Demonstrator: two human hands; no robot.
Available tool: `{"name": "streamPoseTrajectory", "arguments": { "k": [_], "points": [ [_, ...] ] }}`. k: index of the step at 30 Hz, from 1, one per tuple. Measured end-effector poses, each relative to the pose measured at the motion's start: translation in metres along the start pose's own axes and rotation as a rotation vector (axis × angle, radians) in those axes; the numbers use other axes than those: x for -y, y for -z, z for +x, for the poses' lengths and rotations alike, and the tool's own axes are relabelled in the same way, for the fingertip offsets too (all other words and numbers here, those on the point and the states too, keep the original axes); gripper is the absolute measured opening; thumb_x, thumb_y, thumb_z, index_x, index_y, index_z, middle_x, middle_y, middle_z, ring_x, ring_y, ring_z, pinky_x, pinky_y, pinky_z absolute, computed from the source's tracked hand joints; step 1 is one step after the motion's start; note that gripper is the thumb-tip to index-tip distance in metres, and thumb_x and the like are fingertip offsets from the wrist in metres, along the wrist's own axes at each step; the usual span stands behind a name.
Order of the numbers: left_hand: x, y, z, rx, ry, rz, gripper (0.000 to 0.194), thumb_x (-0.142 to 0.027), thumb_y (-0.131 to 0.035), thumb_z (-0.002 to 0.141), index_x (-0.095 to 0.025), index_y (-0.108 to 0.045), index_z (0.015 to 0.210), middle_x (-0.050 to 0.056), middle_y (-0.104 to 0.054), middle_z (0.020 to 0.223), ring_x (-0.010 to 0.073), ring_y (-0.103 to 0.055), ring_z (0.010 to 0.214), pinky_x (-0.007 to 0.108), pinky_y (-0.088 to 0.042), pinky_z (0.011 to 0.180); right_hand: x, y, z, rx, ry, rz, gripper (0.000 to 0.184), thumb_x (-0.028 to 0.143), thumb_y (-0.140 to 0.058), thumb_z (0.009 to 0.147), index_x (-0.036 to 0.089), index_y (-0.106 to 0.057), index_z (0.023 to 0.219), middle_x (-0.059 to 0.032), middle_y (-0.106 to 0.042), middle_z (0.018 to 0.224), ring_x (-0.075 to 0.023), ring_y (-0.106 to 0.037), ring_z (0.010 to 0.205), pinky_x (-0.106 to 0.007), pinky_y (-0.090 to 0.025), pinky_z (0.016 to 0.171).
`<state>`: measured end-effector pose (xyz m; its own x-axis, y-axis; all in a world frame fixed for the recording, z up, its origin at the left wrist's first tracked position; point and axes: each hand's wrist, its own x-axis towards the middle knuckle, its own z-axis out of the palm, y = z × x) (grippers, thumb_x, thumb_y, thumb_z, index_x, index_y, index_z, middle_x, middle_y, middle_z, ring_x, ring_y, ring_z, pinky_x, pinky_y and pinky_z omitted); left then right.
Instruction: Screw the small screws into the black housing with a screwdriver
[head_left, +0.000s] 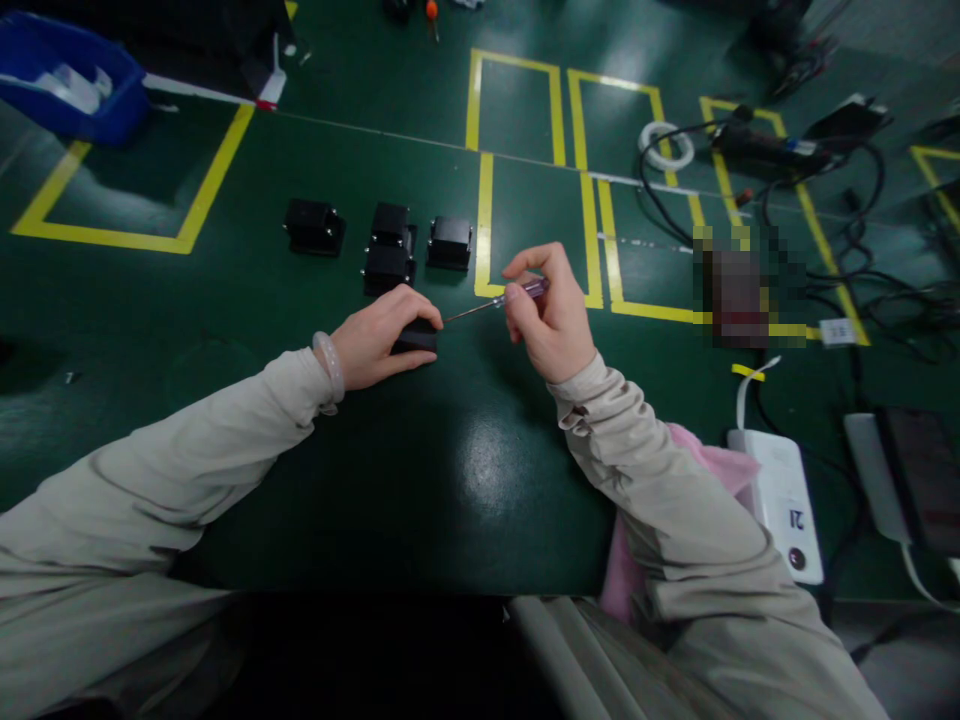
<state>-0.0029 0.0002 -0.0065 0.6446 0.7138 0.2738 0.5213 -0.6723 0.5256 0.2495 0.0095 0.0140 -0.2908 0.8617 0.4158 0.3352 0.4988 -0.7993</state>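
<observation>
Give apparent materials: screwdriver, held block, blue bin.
Screwdriver: shaft likely bare metal, thin and straight with a dull shine; handle probably glossy plastic, purplish and see-through-looking.
Block: satin black, soft sheen; moulded plastic or coated metal, can't tell.
Bin: probably smooth moulded plastic, judging by its even blue colour.

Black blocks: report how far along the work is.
Four blocks set apart show bright fittings and look done, though they could be waiting. In hand: the left hand steadies a fifth block while the right hand holds the screwdriver, tip at its edge. Left: probably finishing that fifth one.
</observation>
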Motion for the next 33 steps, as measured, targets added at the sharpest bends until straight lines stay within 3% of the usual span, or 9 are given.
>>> {"name": "streamPoseTrajectory", "arguments": {
  "k": [6, 12, 17, 23, 33],
  "points": [
    [0.0002, -0.0002, -0.0007, 0.004, 0.014, 0.009, 0.030, -0.035, -0.063, 0.092, -0.020, -0.057, 0.117, 0.008, -0.061, 0.117, 0.0238, -0.060, 0.110, 0.041, -0.052, 0.097, 0.0025, 0.0002, 0.0006, -0.007, -0.014, -0.023, 0.040, 0.064, -0.046, 0.097, 0.025, -0.049, 0.093, 0.0008, -0.051, 0.080, -0.0109, -0.048, 0.064, -0.030, -0.049, 0.061],
    [0.0002, 0.0001, -0.0007, 0.011, 0.029, 0.003, 0.030, -0.036, -0.064, 0.092, -0.020, -0.058, 0.116, 0.008, -0.060, 0.118, 0.0243, -0.059, 0.111, 0.041, -0.052, 0.098, 0.0013, -0.0002, 0.0002, 0.011, -0.011, 0.008, 0.038, 0.063, -0.044, 0.098, 0.026, -0.048, 0.103, 0.0040, -0.046, 0.074, -0.0106, -0.045, 0.060, -0.030, -0.048, 0.061],
    [0.0005, -0.0004, -0.0003, 0.000, 0.027, 0.002, 0.030, -0.036, -0.064, 0.091, -0.020, -0.058, 0.116, 0.008, -0.061, 0.117, 0.0239, -0.060, 0.110, 0.042, -0.053, 0.098, 0.0051, 0.0012, 0.0004, 0.010, -0.033, -0.018, 0.037, 0.061, -0.048, 0.097, 0.025, -0.049, 0.095, 0.0007, -0.054, 0.082, -0.0116, -0.050, 0.068, -0.031, -0.049, 0.065],
    [0.0003, -0.0007, -0.0002, 0.001, 0.022, 0.009, 0.030, -0.036, -0.064, 0.091, -0.020, -0.058, 0.116, 0.008, -0.061, 0.117, 0.0233, -0.060, 0.110, 0.041, -0.053, 0.098, 0.0035, 0.0004, 0.0002, -0.002, 0.011, 0.015, 0.032, 0.056, -0.049, 0.098, 0.024, -0.049, 0.100, 0.0035, -0.049, 0.076, -0.0105, -0.047, 0.062, -0.030, -0.047, 0.062],
    [-0.0013, 0.0005, -0.0001, 0.010, 0.029, -0.003, 0.029, -0.035, -0.063, 0.092, -0.020, -0.057, 0.116, 0.008, -0.061, 0.117, 0.0235, -0.060, 0.111, 0.041, -0.052, 0.099, 0.0048, 0.0008, -0.0003, -0.012, -0.028, -0.016, 0.041, 0.064, -0.049, 0.096, 0.024, -0.053, 0.093, -0.0005, -0.056, 0.082, -0.0127, -0.054, 0.072, -0.030, -0.052, 0.064]
  ]
}}
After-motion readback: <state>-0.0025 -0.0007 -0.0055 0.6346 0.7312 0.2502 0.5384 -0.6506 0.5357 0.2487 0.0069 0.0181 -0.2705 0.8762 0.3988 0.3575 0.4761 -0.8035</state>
